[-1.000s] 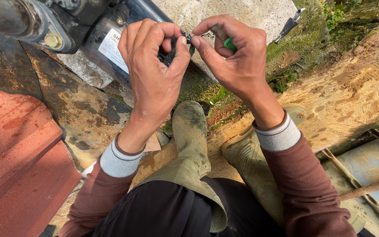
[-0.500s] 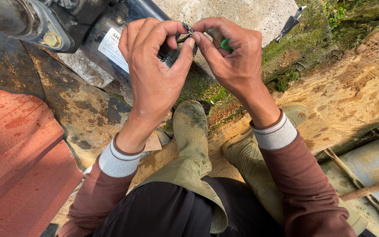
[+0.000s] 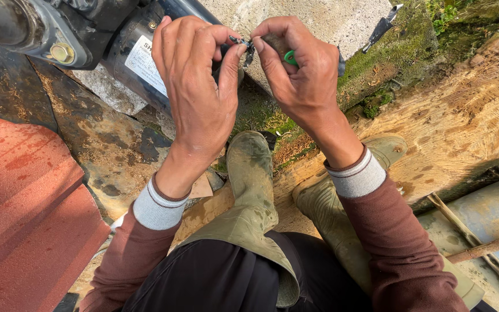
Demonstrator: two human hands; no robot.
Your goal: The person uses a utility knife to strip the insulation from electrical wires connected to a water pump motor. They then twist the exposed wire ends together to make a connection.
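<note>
Two hands, left hand (image 3: 200, 86), right hand (image 3: 301, 69), pinching small metal piece (image 3: 242, 41) (above boots (image 3: 252, 173)).

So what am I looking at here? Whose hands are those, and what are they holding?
The camera sits on a person's head and looks down, so you see their own two hands. The left hand and the right hand pinch a small dark metal piece between their fingertips. The right hand also holds something small and green; I cannot tell what. Below are the person's muddy green rubber boots. Behind the hands is a dark machine with a white label, beside a mossy concrete block. A red sheet lies at the left.
</note>
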